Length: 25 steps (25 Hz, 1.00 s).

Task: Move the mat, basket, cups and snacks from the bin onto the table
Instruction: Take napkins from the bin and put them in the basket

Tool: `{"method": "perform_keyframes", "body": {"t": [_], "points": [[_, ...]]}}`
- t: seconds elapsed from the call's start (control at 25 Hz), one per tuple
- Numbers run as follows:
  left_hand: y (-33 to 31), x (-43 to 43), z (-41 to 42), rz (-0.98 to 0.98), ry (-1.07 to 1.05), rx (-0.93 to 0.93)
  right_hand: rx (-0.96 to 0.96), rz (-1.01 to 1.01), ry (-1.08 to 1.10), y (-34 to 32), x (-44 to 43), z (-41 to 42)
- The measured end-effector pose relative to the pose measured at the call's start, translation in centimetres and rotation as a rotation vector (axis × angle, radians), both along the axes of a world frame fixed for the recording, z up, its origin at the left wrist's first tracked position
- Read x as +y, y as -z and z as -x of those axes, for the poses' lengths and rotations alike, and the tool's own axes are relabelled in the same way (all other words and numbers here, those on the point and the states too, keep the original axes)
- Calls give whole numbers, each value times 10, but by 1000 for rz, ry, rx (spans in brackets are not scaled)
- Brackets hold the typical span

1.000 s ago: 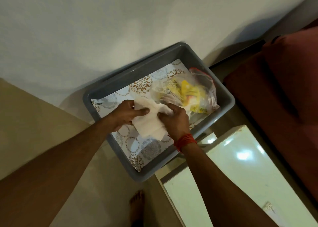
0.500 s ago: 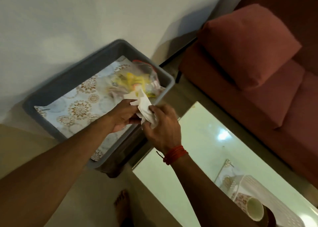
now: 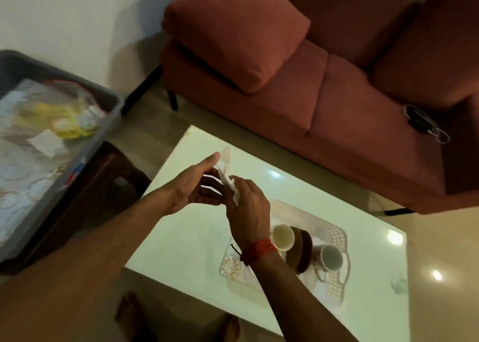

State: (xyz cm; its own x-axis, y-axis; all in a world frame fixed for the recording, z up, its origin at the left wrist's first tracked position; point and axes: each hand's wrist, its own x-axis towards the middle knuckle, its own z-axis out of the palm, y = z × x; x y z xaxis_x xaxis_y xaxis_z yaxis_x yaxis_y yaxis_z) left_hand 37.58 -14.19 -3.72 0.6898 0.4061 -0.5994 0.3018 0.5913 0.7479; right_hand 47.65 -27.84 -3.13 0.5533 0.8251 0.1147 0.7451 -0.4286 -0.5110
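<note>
My right hand [image 3: 247, 207] pinches a white paper napkin [image 3: 226, 173] above the glossy white table [image 3: 197, 238]. My left hand [image 3: 191, 186] sits beside it with fingers spread, touching the napkin's left side. On the table to the right lies a pale perforated basket [image 3: 334, 238] holding two cups [image 3: 283, 236] [image 3: 331, 257] and a brown round thing. The grey bin [image 3: 108, 124] stands at the left on a dark stool, with a patterned mat [image 3: 18, 175] and a clear bag of yellow snacks [image 3: 62, 118] inside.
A rust-red sofa [image 3: 337, 103] with a cushion [image 3: 233, 30] runs along the far side of the table. Keys [image 3: 420, 122] lie on its seat. A white wall stands behind the bin. The floor is beige.
Both hands carried the napkin from the bin rightward to above the table. The view swung right, bringing the basket and cups into sight. My left hand's fingers opened.
</note>
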Motion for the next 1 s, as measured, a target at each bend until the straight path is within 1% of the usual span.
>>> {"method": "perform_keyframes", "body": {"t": [0.12, 0.28, 0.36, 0.48, 0.6, 0.76, 0.88, 1.0], "points": [[3, -58, -55, -30, 79, 5, 37, -34, 128, 3, -58, -42], [16, -135, -121, -26, 70, 30, 56, -26, 261, 16, -125, -90], [25, -164, -144, 0, 81, 41, 101, -17, 354, 29, -151, -113], [44, -205, -175, -10, 154, 63, 197, -16, 507, 52, -188, -143], [68, -239, -196, -30, 213, 96, 250, 43, 581, 77, -215, -164], [100, -270, -209, -15, 230, 153, 265, 271, 591, 115, -232, -183], [110, -281, -210, -63, 201, 178, 293, 322, 490, 133, -231, -191], [112, -287, -217, -150, 164, 231, 224, 359, 438, 146, -225, -199]]}}
